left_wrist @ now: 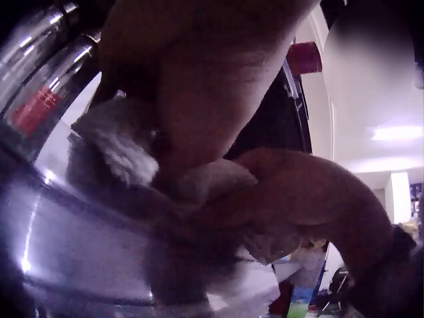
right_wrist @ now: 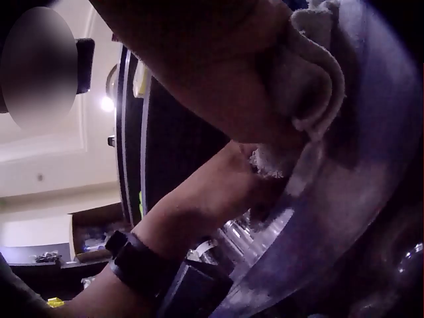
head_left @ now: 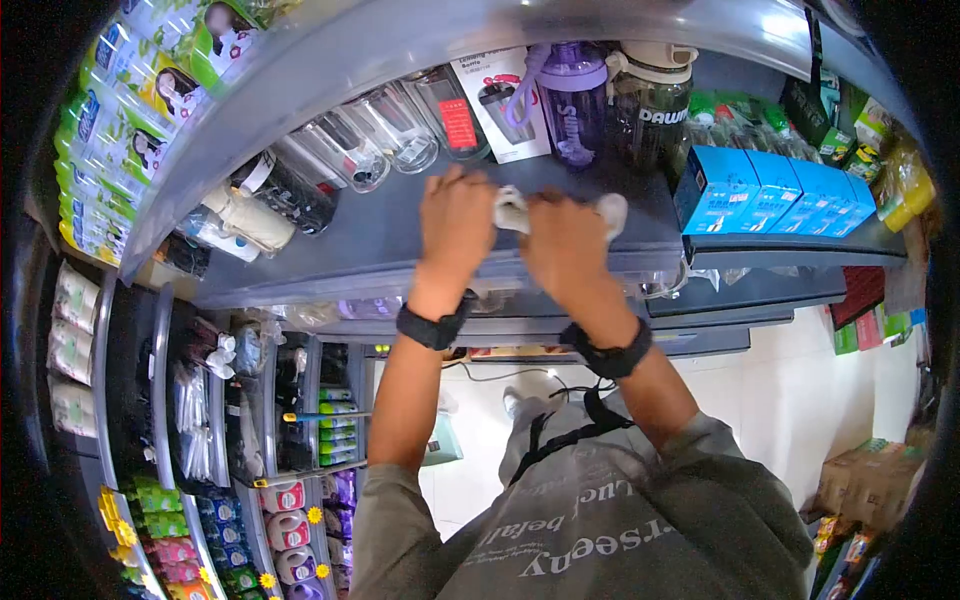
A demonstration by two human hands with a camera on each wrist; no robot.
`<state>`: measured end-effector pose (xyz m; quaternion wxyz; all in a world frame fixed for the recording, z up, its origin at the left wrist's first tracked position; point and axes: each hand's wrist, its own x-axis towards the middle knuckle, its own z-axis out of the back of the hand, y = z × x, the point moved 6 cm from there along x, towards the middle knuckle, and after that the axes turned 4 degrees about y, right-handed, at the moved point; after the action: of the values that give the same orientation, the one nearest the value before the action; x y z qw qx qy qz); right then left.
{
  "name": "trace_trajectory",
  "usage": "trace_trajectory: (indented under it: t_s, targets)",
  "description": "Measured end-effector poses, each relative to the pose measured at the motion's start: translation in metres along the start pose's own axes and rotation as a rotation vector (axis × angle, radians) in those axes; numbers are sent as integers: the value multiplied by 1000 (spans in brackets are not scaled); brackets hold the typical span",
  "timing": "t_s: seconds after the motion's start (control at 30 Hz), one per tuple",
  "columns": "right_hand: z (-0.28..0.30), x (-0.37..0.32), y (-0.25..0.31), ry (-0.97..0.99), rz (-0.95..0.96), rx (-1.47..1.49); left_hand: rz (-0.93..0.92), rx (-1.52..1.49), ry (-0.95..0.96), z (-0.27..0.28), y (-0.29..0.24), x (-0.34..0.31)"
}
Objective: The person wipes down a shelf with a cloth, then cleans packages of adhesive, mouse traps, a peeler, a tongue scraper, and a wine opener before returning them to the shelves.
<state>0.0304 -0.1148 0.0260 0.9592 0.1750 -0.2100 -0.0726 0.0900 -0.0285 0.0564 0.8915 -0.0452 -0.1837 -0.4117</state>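
Observation:
A whitish cloth (head_left: pixel 511 210) is bunched between the two hands above the front of the grey shelf (head_left: pixel 380 225). My left hand (head_left: pixel 457 225), fingers curled, grips the cloth's left part; in the left wrist view a fold of the cloth (left_wrist: pixel 126 156) pokes out by that hand. My right hand (head_left: pixel 565 243) holds the other part, with an end sticking out on its right side. Seen from the right wrist, a thick fold of cloth (right_wrist: pixel 318 73) curls around the right hand's fingers. The fingertips are mostly hidden.
Behind the hands stand clear glass bottles (head_left: pixel 405 130), a boxed bottle (head_left: pixel 503 105), a purple bottle (head_left: pixel 573 105) and a dark bottle (head_left: pixel 650 110). Blue boxes (head_left: pixel 715 190) line the right side. A transparent guard (head_left: pixel 420 45) arches along the upper shelf.

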Motion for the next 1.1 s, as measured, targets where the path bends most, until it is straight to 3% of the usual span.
trace_trajectory:
  t_s: [0.07, 0.13, 0.17, 0.27, 0.3, 0.43, 0.57, 0.7, 0.9, 1.0, 1.07, 1.1]
  targets:
    - [-14, 6, 23, 0, 66, 70, 74, 52, -72, 5, 24, -16]
    - [-17, 4, 39, 5, 83, 144, 189, 15, 19, 8, 32, -26]
    - [-21, 4, 37, 144, 52, 165, 247, -8, 64, 7, 35, -31]
    - [-7, -7, 11, 152, -14, 145, 125, -268, 129, 13, 8, -27]
    - [7, -12, 1, 70, -14, 93, 59, -287, 68, 6, -3, -24]
    - [29, -14, -15, -161, -77, -34, 177, -194, 75, -8, -27, -6]
    - [-4, 8, 8, -100, -130, 11, 317, -133, 107, -22, 15, 1]
    - [-30, 20, 43, -118, -1, 71, 430, -163, 189, -23, 64, -23]
    - [-30, 26, 42, -9, 76, -46, 302, -124, 23, -15, 76, -39]
    - [-16, 18, 42, 14, 66, -30, 268, -293, -49, -4, 67, -41]
    - [1, 13, 45, 8, 54, -55, 204, -408, -42, 28, 45, -44]
    - [12, 4, 48, -119, 107, -7, 180, -457, -82, 39, 36, -51]
